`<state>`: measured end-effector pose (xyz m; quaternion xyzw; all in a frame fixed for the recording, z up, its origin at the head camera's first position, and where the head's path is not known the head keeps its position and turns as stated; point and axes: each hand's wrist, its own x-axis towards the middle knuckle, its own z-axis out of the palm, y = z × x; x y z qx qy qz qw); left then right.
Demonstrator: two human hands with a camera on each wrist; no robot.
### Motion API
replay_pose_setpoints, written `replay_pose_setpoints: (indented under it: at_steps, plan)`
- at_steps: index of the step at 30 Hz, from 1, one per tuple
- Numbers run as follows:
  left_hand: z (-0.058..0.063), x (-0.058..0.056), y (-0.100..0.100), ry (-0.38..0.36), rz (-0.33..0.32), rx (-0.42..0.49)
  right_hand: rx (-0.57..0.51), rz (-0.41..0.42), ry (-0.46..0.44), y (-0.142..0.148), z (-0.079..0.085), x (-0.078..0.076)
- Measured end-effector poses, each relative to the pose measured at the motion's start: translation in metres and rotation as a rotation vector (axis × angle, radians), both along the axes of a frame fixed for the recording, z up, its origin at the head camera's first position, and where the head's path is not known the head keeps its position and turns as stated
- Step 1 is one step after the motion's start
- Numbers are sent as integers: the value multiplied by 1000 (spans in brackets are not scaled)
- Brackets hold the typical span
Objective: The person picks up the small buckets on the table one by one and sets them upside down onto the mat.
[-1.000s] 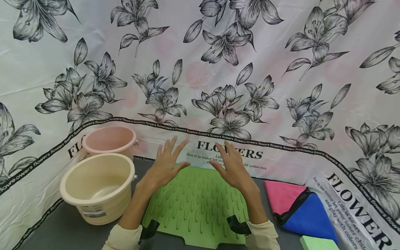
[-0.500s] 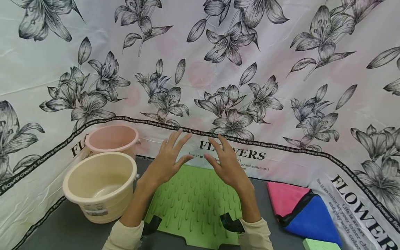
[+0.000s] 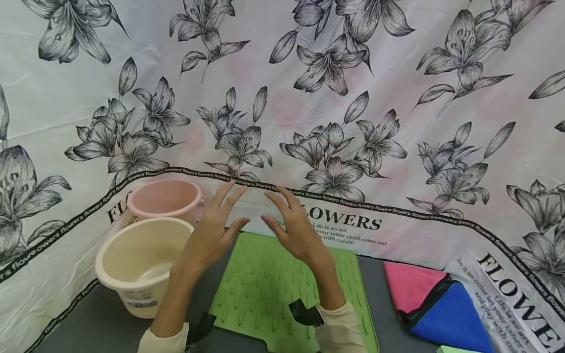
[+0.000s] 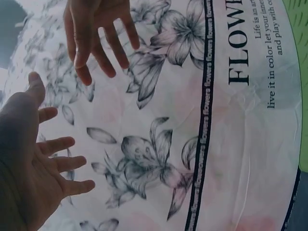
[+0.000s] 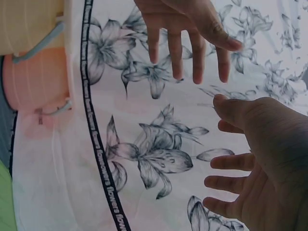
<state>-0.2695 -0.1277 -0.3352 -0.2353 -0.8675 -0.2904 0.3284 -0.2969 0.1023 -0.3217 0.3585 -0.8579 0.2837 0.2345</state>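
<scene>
Both hands are raised in the air, palms facing each other, with nothing held between them. My left hand [image 3: 209, 238] has its fingers spread and overlaps the edge of the cream bucket [image 3: 106, 264] in the head view. My right hand [image 3: 297, 230] mirrors it over the green ridged mat [image 3: 265, 279], its fingers apart and slightly bent. In the left wrist view the left hand [image 4: 38, 163] is at the lower left and the right hand [image 4: 103, 33] at the top. The right wrist view likewise has both, the right hand [image 5: 264, 168] nearer.
A pink bucket [image 3: 187, 211] stands behind the cream one at the left. A folded pink and blue cloth [image 3: 450, 309] lies right of the mat, with a light green block [image 3: 454, 349] at the bottom edge. Flower-printed sheeting [image 3: 273, 73] covers the wall behind.
Both hands have shifted left in the head view, the right one more, from over the mat's right part to its middle. The scene has slid slightly right as the head turned.
</scene>
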Motion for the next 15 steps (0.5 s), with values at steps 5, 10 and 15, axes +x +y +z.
replay_pose_setpoints:
  at_steps: [5, 10, 15]
  plan:
    - [-4, 8, -20, -30, 37, 80, -66, 56, 1, -15, -13, -4]
    - [-3, 15, -36, -81, 92, 113, -125, 59, -28, -17, -28, -6]
    - [3, 22, -55, -119, 126, 97, -144, 52, -15, -14, -29, -4]
